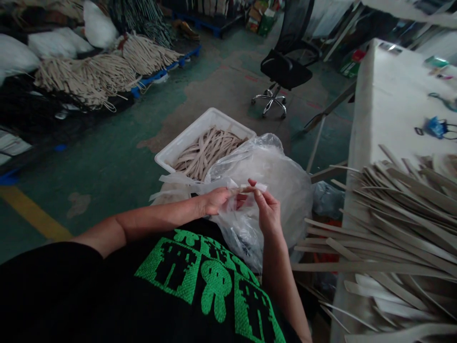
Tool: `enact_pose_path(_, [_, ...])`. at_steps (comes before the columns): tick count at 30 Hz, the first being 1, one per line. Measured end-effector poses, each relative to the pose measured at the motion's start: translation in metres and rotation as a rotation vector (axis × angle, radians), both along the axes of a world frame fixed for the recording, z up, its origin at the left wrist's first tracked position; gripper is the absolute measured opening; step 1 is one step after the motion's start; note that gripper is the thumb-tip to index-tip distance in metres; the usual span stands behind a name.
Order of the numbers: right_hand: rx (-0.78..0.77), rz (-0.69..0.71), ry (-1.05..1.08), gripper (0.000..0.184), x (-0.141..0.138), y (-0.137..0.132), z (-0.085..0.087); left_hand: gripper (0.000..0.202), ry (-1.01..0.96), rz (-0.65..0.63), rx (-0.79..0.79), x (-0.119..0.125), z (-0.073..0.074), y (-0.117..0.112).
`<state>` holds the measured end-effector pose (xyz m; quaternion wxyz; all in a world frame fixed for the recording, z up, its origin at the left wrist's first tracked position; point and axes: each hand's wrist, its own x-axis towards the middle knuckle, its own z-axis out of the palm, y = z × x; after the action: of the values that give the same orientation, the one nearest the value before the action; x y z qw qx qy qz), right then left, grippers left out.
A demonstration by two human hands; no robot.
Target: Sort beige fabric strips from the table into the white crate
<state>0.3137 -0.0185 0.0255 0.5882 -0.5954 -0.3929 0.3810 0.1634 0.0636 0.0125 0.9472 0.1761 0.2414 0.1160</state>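
While both hands meet in front of the torso, the left hand [215, 200] is closed on one part of a pale strip [236, 190] and the right hand [268, 206] pinches it farther along, thumb against fingers. Strip position: stretched between the two hands, above a large clear plastic bag [274, 174]; its exact outline is too blurred to read. Thin whitish bands [178, 179] extend past the left hand on its outer side; whether they join the strip cannot be told. Just beyond the bag, and partly covered by it, sits a white bin [177, 139] with a tangle of flat beige straps [210, 148] inside. To the right, a white surface [396, 85] carries a loose heap of long grey-beige bands [407, 205], many ends projecting over the near edge; a small blue item [434, 127] with dark cords lies farther back. Beyond the bin, a black swivel chair [287, 71] stands on the worn green floor [117, 162]. Far left: bundles of beige cords [89, 78] beside white sacks [98, 26], with blue pallet edges [185, 56] showing.
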Motion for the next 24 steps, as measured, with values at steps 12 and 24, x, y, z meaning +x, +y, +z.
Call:
enact_pose_path(12, [0.111,-0.027,-0.409,0.029,-0.002,0.055,0.011,0.039,0.036,-0.123,0.170,-0.005,0.007,-0.014])
enact_pose_path(24, [0.070,-0.011,-1.197,0.024,-0.014,0.052,0.003,0.040,0.035,-0.087,0.108,-0.011,0.000,-0.014])
